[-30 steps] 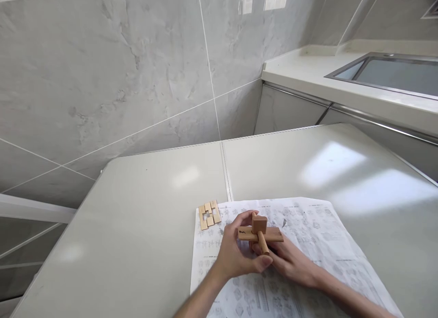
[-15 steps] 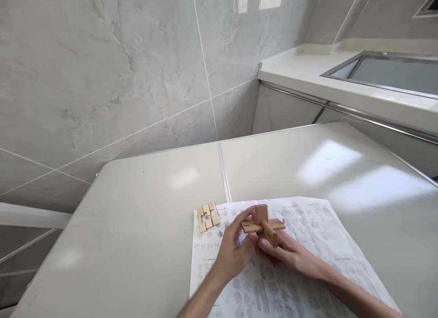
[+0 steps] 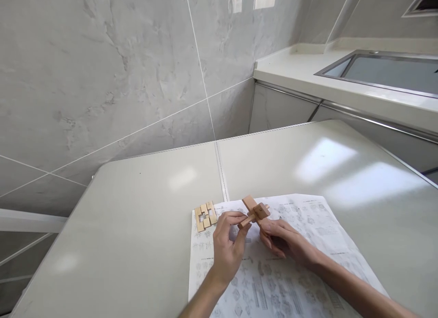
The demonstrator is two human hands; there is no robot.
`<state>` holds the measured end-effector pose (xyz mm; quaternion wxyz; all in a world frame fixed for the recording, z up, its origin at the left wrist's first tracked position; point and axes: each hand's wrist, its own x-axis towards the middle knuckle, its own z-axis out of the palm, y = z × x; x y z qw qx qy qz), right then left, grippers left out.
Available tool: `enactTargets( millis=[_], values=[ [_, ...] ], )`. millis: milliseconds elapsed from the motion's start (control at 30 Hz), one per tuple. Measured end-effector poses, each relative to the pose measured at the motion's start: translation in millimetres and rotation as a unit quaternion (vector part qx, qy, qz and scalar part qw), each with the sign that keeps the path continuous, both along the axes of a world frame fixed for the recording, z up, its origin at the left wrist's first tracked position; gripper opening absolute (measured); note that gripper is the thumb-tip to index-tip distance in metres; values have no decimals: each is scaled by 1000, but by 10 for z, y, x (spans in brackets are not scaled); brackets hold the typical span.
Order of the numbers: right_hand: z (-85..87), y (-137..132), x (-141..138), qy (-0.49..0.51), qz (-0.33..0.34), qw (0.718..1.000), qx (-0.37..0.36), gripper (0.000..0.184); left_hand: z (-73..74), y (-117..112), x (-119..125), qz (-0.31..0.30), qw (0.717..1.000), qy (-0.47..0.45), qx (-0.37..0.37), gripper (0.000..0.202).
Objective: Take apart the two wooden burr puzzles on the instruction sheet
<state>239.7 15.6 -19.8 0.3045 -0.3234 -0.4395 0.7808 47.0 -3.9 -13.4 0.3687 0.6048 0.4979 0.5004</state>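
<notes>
Both hands hold a brown wooden interlocking puzzle (image 3: 261, 211), made of flat pieces crossing one another, above a printed sheet. My left hand (image 3: 230, 240) pinches the end of one piece at the puzzle's left side between thumb and fingers. On the right, my right hand (image 3: 287, 240) grips the lower end of another piece, its thumb on top and fingers curled below. The printed sheet (image 3: 308, 245) carries many small diagrams, too faint to read. A lighter wooden puzzle (image 3: 205, 216) of several flat pieces lies on the sheet's upper left corner, apart from my left hand.
The sheet lies on a pale glossy table (image 3: 137, 236) with a seam (image 3: 221, 172) down its middle. Behind the table stands a grey tiled wall (image 3: 119, 71). A white counter (image 3: 290, 71) with a sink (image 3: 383, 71) is at the upper right.
The puzzle has been turned and tilted in my hands, so its pieces point in other directions. My left hand has shifted its hold to one piece's end; the view moved slightly.
</notes>
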Motion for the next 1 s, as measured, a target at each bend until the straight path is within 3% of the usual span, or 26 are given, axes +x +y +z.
enactTargets(
  millis=[267,500,767,867,1000],
  values=[
    [-26,14,30,0,9,1000,23,53,8,-6,21,-20,998,-54,-40,11],
    [54,30,65,68,25,997,31,55,36,-16,10,-39,993,-64,-91,17],
    [30,94,181,138,-28,990,26,49,68,7,28,-11,990,-85,-115,25],
    [42,104,157,136,-58,989,1,45,96,19,25,16,982,-109,-153,29],
    [71,121,98,121,-45,987,-98,42,105,44,7,53,971,-155,-172,31]
  ],
)
